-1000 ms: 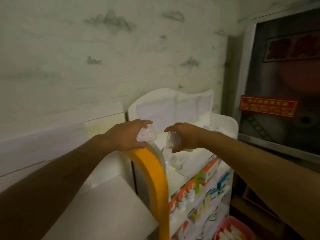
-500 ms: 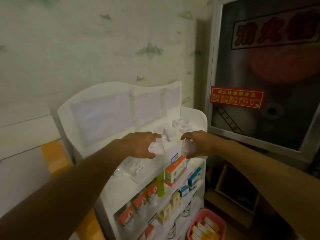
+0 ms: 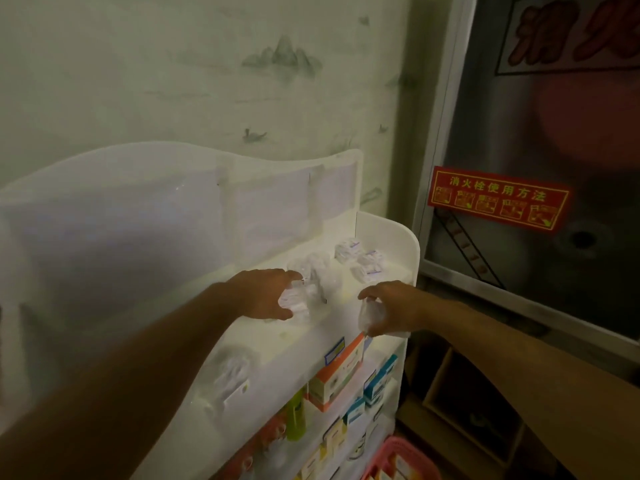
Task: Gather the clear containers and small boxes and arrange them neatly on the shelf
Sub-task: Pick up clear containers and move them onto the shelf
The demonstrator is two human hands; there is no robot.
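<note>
Head view looks down on a white shelf (image 3: 388, 233) standing against a pale wall. At the frame's centre, the left hand (image 3: 263, 294) has its fingers curled round a clear container (image 3: 294, 301) resting low on the top tier, just beside a heap of other clear containers (image 3: 318, 271). At about 3 o'clock from it, the right hand (image 3: 391, 308) pinches a second clear piece (image 3: 370, 315) above the tier's front edge. Small boxes (image 3: 360, 259) sit at 1 o'clock, near the back corner. Coloured cartons (image 3: 337, 374) fill the lower tiers at 6 o'clock, and a pink basket (image 3: 398, 457) stands below them.
</note>
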